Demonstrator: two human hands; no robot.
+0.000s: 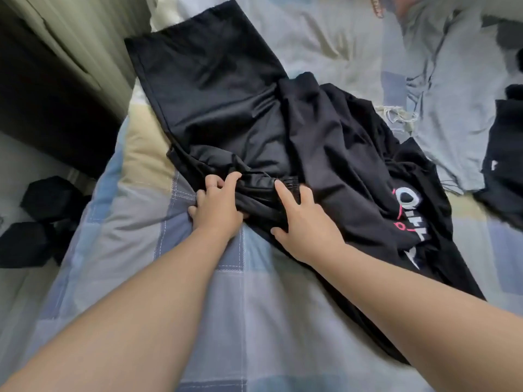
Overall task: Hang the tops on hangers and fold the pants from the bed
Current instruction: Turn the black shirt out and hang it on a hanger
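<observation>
- The long black smooth-fabric pants [215, 103] lie on the bed [135, 222], which is covered by a blue, grey and cream checked quilt. Their legs stretch away toward the upper left and the bunched waist end is nearest the person.
- The legs look roughly laid one on the other, but no cross fold shows. The fold of this pair seems to be at its start, with the waist being gathered or straightened.
- Just beside the pants, and overlapping their right edge, lies a crumpled black top with white and pink lettering [368, 179]. It is not on a hanger.
- Farther up on the right are pale blue-grey garments [441, 80] in a loose heap, and another dark garment [506, 154] sits at the right edge. All are unfolded and unhung.
- No hanger is in view, so most of the task looks to be left: at least 1 top to hang and this pair to fold.
- The left hand [216, 207] has its fingers curled round a bunch of the waist fabric at the pants' left corner and grips it.
- The right hand [304, 222] rests on the same waist end, near the ribbed elastic waistband [288, 183]. Its index finger is straight and pressing, and its thumb is spread to the near edge of the cloth.
- The other fingers bend over the fabric. Whether they pinch a fold cannot be told.
- 2 black dumbbells [48, 199] lie on the floor to the left of the bed.
</observation>
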